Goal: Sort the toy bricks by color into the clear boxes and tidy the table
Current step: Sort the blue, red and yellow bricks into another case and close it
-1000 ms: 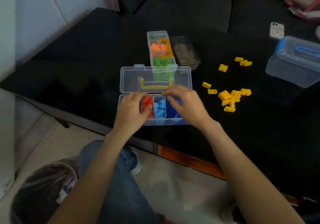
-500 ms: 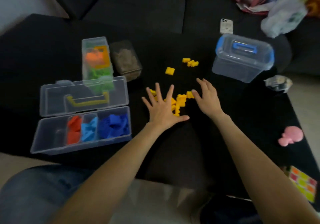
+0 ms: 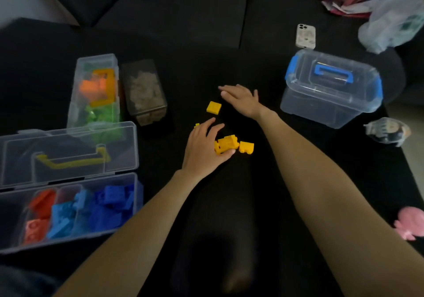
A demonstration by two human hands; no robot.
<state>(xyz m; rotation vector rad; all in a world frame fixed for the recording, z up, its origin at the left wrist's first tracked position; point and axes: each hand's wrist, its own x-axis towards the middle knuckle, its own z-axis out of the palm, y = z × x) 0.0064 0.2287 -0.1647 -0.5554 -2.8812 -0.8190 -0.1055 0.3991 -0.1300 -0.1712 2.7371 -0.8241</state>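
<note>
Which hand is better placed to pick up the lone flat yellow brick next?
Probably the right hand: it lies flat and free, just beside the flat brick. The left hand is nearer the yellow pile, its thumb against it.

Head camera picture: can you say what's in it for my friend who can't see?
Two bare hands reach over loose yellow bricks on a black table. The left hand touches the pile. An open clear box at left holds red and blue bricks.

A home living room. A dark sofa [image 3: 174, 9] backs a low black table [image 3: 252, 205]. A phone [image 3: 306, 36] and pink toy [image 3: 410, 226] lie about.
</note>
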